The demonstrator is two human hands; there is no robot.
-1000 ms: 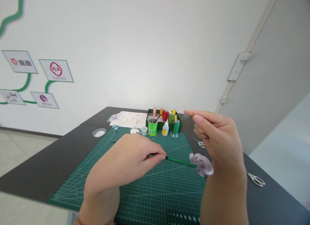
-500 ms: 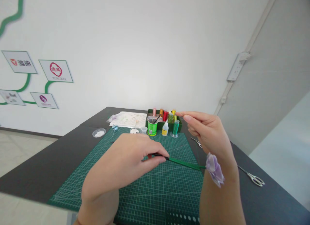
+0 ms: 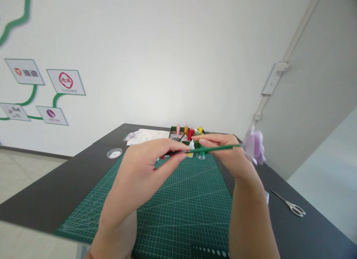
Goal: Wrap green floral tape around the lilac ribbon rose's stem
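Observation:
My left hand [image 3: 147, 169] pinches the dark end of a green-wrapped stem [image 3: 213, 148] between thumb and fingers. The stem lies nearly level, pointing right, and carries a pale purple artificial flower [image 3: 253, 145] at its far end. Behind the stem is my right hand [image 3: 232, 158], with thumb and forefinger pressed together near the spools. Whatever those fingertips hold, if anything, is too fine to make out. Beneath both hands lies a green cutting mat [image 3: 184, 207].
A dark box with thread spools [image 3: 191, 134] stands at the back beside a small glue bottle [image 3: 191, 145]. White paper [image 3: 147, 136] and a clear dish [image 3: 114, 153] lie back left. Scissors [image 3: 292, 207] rest on the black table [image 3: 312, 229] at right.
My left hand has raised the stem and flower. My right hand has moved slightly left and lower, its fingertips still pressed together, and now sits behind the stem.

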